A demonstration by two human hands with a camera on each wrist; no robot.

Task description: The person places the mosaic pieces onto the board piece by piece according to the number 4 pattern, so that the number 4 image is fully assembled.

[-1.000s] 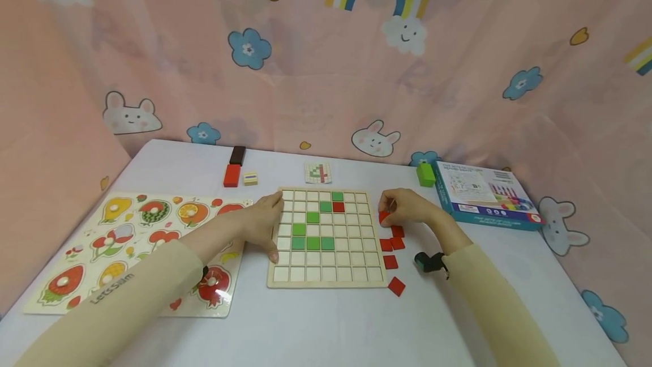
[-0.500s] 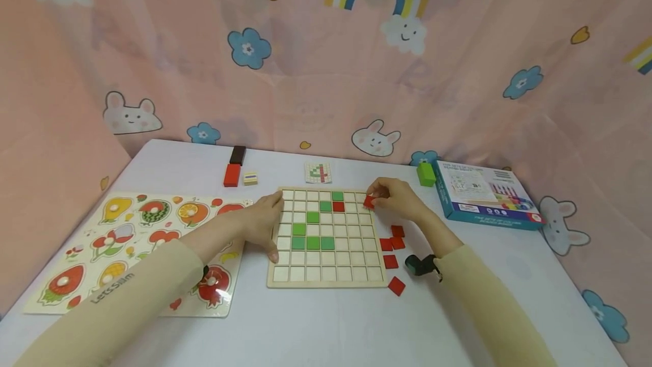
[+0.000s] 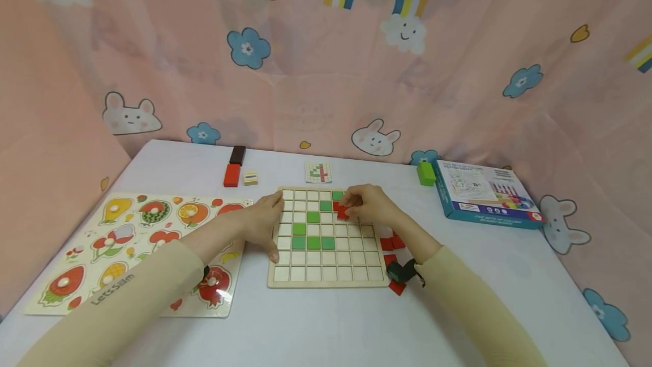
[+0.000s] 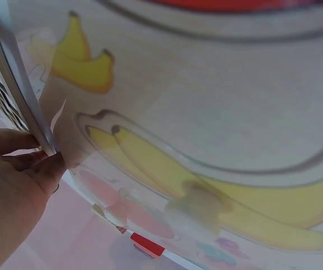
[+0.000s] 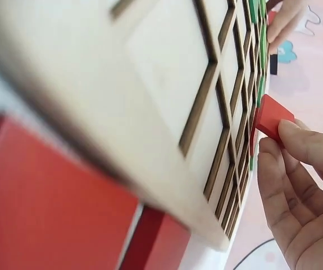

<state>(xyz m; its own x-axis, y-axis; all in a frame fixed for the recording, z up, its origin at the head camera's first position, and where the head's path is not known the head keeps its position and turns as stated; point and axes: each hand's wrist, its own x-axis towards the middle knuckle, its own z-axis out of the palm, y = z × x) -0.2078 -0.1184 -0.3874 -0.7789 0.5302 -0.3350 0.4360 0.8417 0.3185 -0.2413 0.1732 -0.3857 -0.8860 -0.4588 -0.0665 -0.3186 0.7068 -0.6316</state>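
Observation:
A wooden grid board (image 3: 326, 284) lies mid-table, with several green tiles (image 3: 313, 243) set in a stepped pattern in its cells. My right hand (image 3: 370, 203) is over the board's upper right part and pinches a red square tile (image 5: 269, 114) between thumb and fingers. In the right wrist view this tile is tilted, close over the grid, beside a red tile (image 3: 335, 205) lying in a cell. My left hand (image 3: 260, 224) rests along the board's left edge, thumb and fingers spread. Loose red tiles (image 3: 398, 242) lie right of the board, partly behind the right wrist.
A fruit knob puzzle (image 3: 224, 304) lies at left under the left forearm. Behind the board are a small pattern card (image 3: 318, 173), a red block (image 3: 231, 175), a black block (image 3: 237, 155) and a striped block (image 3: 250, 178). A green block (image 3: 425, 174) and a box (image 3: 489, 194) stand back right.
My right hand has picked up a red tile from the right of the board and carried it left over the grid. The left hand has stayed at the board's edge.

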